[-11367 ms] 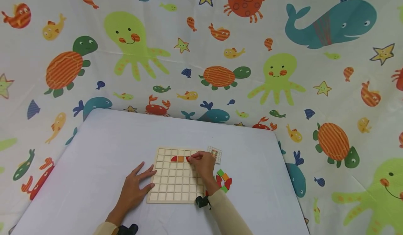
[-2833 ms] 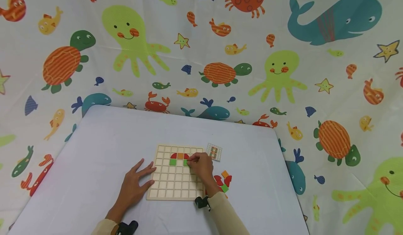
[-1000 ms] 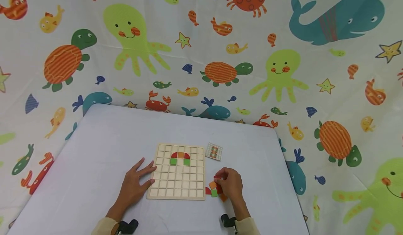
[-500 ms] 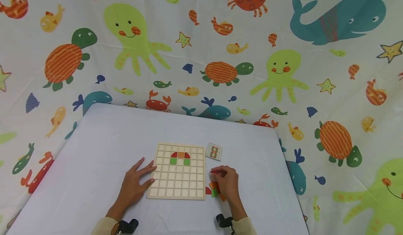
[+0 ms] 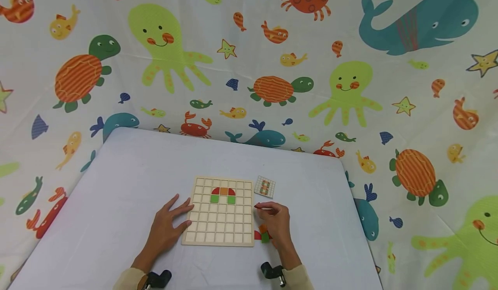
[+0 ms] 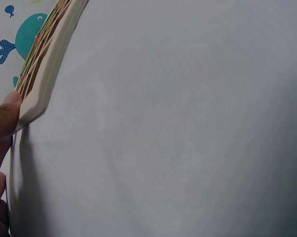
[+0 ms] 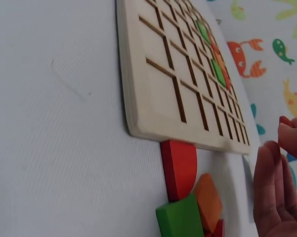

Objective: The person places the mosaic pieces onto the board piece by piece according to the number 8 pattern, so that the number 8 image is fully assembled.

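Note:
A wooden grid board [image 5: 218, 225] lies flat on the white table. In its upper rows sit two red rounded blocks [image 5: 231, 192] with an orange square [image 5: 223, 191] between them, and two green squares [image 5: 231, 200] below the red ones. My left hand [image 5: 165, 229], fingers spread, touches the board's left edge. Just off the right edge, my right hand [image 5: 278, 223] pinches a small red block [image 5: 256, 206] between thumb and fingertips; its shape is mostly hidden. Below that hand lie loose blocks: a red rounded one [image 7: 180, 168], a green one [image 7: 182, 217] and an orange one [image 7: 207, 200].
A small card [image 5: 265, 187] printed with a coloured grid pattern lies beside the board's upper right corner. The table [image 5: 155, 164] ends at a curtain [image 5: 218, 78] printed with sea animals. The right hand partly covers the loose blocks.
Two green squares and the right-hand red block have come onto the board. My right hand went to the loose blocks, picked up a red block and moved left with it. My left hand stayed put.

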Motion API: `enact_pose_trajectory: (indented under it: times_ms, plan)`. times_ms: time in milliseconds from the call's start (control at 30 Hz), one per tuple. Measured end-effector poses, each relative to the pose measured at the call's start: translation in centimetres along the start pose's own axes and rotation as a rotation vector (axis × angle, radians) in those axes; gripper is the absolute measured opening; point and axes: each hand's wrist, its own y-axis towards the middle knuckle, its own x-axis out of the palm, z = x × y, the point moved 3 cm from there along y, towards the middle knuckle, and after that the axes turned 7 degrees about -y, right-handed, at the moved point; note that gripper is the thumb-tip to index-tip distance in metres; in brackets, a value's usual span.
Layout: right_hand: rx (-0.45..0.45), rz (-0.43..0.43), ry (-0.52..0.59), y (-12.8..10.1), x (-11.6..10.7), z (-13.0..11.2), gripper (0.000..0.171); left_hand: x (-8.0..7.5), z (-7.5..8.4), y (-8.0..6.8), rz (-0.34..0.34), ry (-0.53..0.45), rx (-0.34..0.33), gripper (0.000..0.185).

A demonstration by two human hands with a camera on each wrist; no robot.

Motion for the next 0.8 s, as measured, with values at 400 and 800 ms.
enact_pose_trajectory:
  times_ms: [400,800]
  plan:
    - [0.067,-0.123,0.186,0.3,1.7,-0.6,0.023,0.2,-0.4,0.2,-0.016,0.005,-0.037,0.051]
    - [0.12,-0.195,0.283,0.4,2.7,-1.2,0.032,0.1,-0.5,0.2,-0.026,0.005,-0.052,0.051]
